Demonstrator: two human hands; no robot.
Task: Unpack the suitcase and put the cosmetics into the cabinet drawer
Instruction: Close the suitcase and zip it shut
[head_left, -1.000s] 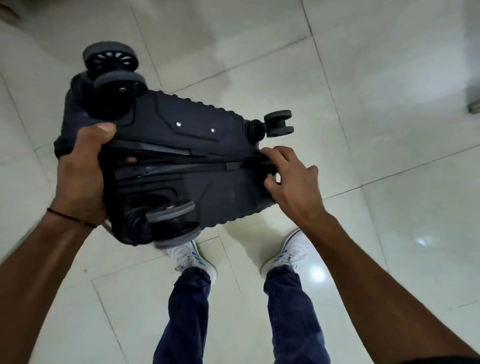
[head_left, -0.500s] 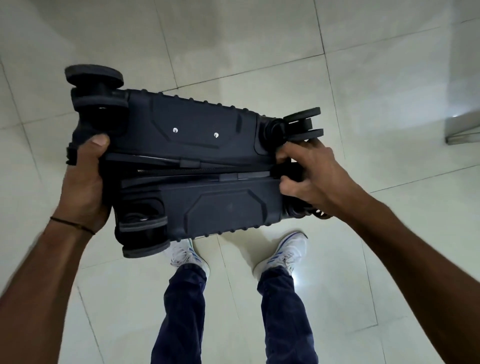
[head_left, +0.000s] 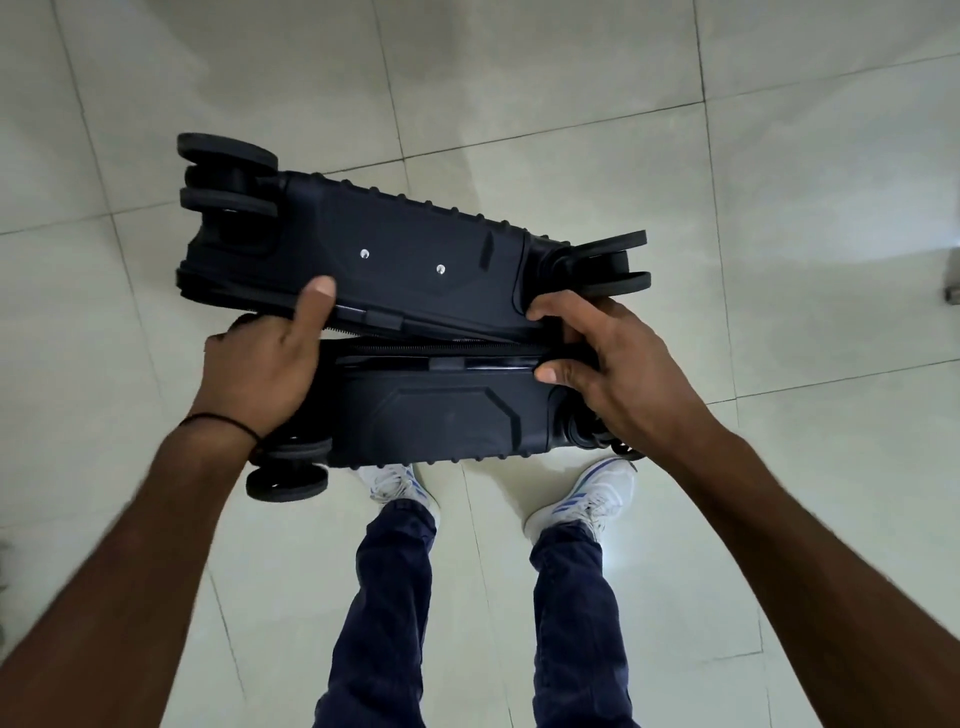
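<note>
A black hard-shell suitcase (head_left: 415, 260) stands upside down in front of me, its wheeled bottom facing the camera. Its two halves are parted by a narrow gap along the zip line, wider on the left. My left hand (head_left: 260, 374) grips the left end at the seam, thumb on the far half and fingers curled into the gap. My right hand (head_left: 608, 374) grips the right end at the seam, beside a wheel (head_left: 618, 260). The inside of the case is hidden. No cosmetics or cabinet show.
Pale glossy floor tiles (head_left: 779, 182) lie all around. My legs in dark blue trousers and white shoes (head_left: 582, 504) stand just behind the case. A small metal object (head_left: 950, 291) sits at the right edge.
The case has levelled and its halves have begun to part at the seam. My left hand slid from the left end's side onto the seam; my right hand stays at the right end.
</note>
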